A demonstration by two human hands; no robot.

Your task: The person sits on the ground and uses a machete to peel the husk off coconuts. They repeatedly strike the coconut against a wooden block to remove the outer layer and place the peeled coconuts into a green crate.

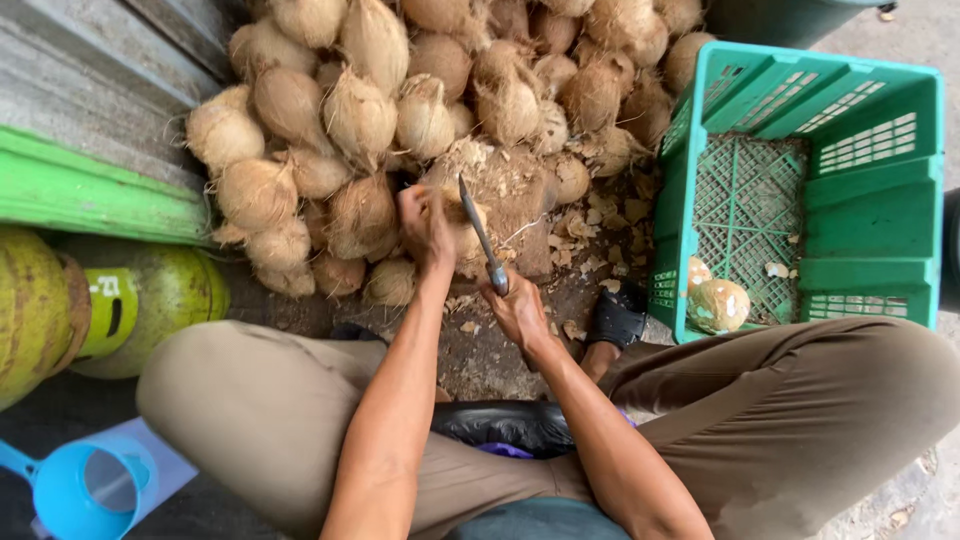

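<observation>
Coconut pile (pixel 400 90), left hand (pixel 425 222) gripping coconut (pixel 462 232), right hand (pixel 515 308) raising knife (pixel 481 235)

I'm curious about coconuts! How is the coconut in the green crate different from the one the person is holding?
The coconut in the green crate looks smooth and pale, its husk fibres trimmed off; the held coconut is brown and still hairy. The crate coconut lies loose on the crate floor; the held one rests on a wooden block, gripped by the left hand while the right hand holds a knife over it. Both are roundish and similar in size.
</observation>
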